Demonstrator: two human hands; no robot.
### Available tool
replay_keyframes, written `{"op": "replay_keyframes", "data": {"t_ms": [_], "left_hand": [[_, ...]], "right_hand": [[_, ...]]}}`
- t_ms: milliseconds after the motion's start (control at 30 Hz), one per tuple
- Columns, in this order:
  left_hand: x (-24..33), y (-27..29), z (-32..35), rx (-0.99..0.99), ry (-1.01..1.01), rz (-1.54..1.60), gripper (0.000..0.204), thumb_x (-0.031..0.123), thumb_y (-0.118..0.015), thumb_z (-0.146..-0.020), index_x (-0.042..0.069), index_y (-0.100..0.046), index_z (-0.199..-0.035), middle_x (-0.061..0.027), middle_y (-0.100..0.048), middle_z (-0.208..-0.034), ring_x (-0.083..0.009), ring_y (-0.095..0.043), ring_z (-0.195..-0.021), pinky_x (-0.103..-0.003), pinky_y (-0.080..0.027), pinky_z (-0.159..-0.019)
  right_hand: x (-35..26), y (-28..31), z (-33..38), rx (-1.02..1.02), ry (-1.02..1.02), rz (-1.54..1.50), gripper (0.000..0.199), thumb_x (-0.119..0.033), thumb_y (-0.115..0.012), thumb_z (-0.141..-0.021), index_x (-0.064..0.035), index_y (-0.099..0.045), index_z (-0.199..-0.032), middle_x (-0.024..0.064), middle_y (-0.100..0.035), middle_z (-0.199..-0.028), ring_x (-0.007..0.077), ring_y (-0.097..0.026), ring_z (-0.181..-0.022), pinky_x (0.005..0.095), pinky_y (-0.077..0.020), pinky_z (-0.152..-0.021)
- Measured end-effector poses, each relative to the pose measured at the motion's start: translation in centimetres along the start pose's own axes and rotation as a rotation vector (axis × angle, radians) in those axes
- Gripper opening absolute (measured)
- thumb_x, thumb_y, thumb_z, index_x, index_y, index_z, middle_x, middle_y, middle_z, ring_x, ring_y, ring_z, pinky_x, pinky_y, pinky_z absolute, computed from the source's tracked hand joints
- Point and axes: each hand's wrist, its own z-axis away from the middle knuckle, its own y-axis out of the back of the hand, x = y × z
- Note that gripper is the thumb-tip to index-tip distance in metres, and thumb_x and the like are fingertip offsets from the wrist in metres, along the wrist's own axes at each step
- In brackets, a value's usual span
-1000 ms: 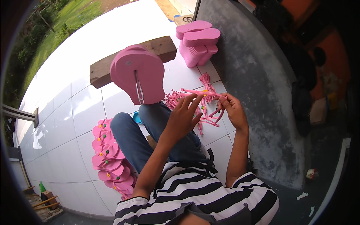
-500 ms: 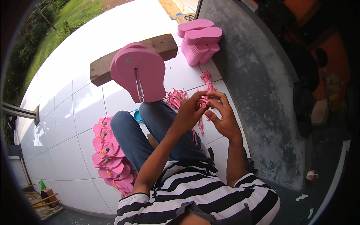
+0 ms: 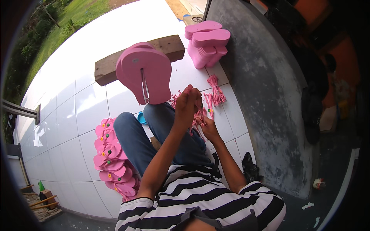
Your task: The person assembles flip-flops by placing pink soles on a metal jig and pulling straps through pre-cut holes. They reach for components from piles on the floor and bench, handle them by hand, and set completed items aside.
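My left hand (image 3: 185, 109) is closed around a pink flip-flop strap (image 3: 190, 87), whose end pokes out above the fingers. Lower and to the right, my right hand (image 3: 209, 129) pinches pink strap material, seemingly the same piece; the fingers partly hide it. Left of the hands, a pink sole (image 3: 156, 71) leans against a wooden block (image 3: 172, 48), another sole behind it. A thin metal loop tool (image 3: 145, 86) sticks out of the front sole. Loose pink straps lie behind my hands, and a tied bundle of straps (image 3: 217, 90) rests on the tiles beyond.
Pink soles (image 3: 210, 37) are stacked by the grey wall (image 3: 266, 96). Finished pink flip-flops (image 3: 111, 158) with small flowers lie in a row to my left. A blue round lid or dish (image 3: 142, 118) sits by my knees. A black bag (image 3: 250, 167) lies at right.
My hands have come down and apart from a raised, fingertip-to-fingertip pose. The left now fists the strap; the right has dropped lower and nearer my body, closing on strap material.
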Motion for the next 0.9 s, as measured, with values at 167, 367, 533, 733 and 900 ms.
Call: {"op": "replay_keyframes", "data": {"t_ms": [167, 367, 533, 733, 900], "left_hand": [[-2.5, 1.8, 0.2, 0.053, -0.231, -0.287, 0.029, 0.023, -0.046, -0.106, 0.001, -0.051, -0.088, -0.0020, -0.052, -0.069, -0.0077, -0.049, -0.062, -0.024, -0.042, -0.058], [-2.3, 2.9, 1.2, 0.279, -0.566, -0.264, 0.020, 0.016, -0.050, -0.103, -0.001, -0.054, -0.092, -0.0067, -0.060, -0.075, -0.0111, -0.056, -0.066, -0.028, -0.048, -0.061], [-2.4, 3.5, 5.4, 0.199, -0.598, -0.205, 0.024, 0.020, -0.053, -0.103, -0.001, -0.055, -0.093, -0.0094, -0.060, -0.076, -0.0130, -0.056, -0.063, -0.025, -0.045, -0.057], [0.2, 7.4, 11.6, 0.194, -0.499, 0.016, 0.027, 0.029, -0.048, -0.105, 0.006, -0.048, -0.092, -0.0052, -0.051, -0.077, -0.0102, -0.045, -0.062, -0.023, -0.039, -0.057], [1.0, 11.7, 13.8, 0.459, -0.438, 0.184, 0.028, 0.031, -0.044, -0.107, 0.007, -0.049, -0.095, -0.0043, -0.050, -0.076, -0.0071, -0.043, -0.062, -0.019, -0.032, -0.051]], "right_hand": [[-3.1, -0.9, 0.4, 0.136, 0.087, 0.098, 0.027, -0.024, -0.056, -0.102, 0.0008, -0.065, -0.095, 0.0030, -0.063, -0.079, 0.0118, -0.058, -0.071, 0.0288, -0.0477, -0.067], [-3.5, 1.4, 1.7, 0.141, 0.180, 0.125, 0.032, -0.024, -0.058, -0.099, -0.0001, -0.058, -0.079, 0.0034, -0.053, -0.066, 0.0107, -0.049, -0.061, 0.0297, -0.0384, -0.057], [-1.5, 2.1, 0.9, 0.317, 0.096, 0.249, 0.028, -0.023, -0.059, -0.097, 0.0021, -0.056, -0.084, 0.0130, -0.056, -0.070, 0.0221, -0.053, -0.062, 0.0349, -0.0420, -0.060], [1.2, 4.8, -1.3, 0.359, -0.296, 0.548, 0.068, -0.036, -0.065, -0.093, 0.0055, -0.040, -0.140, 0.0312, -0.046, -0.132, 0.0423, -0.047, -0.125, 0.0451, -0.0398, -0.106], [-2.5, 4.0, -3.3, 0.590, -0.025, 0.540, 0.042, -0.025, -0.059, -0.097, 0.0012, -0.053, -0.128, 0.0218, -0.056, -0.123, 0.0339, -0.057, -0.113, 0.0414, -0.0464, -0.096]]}}
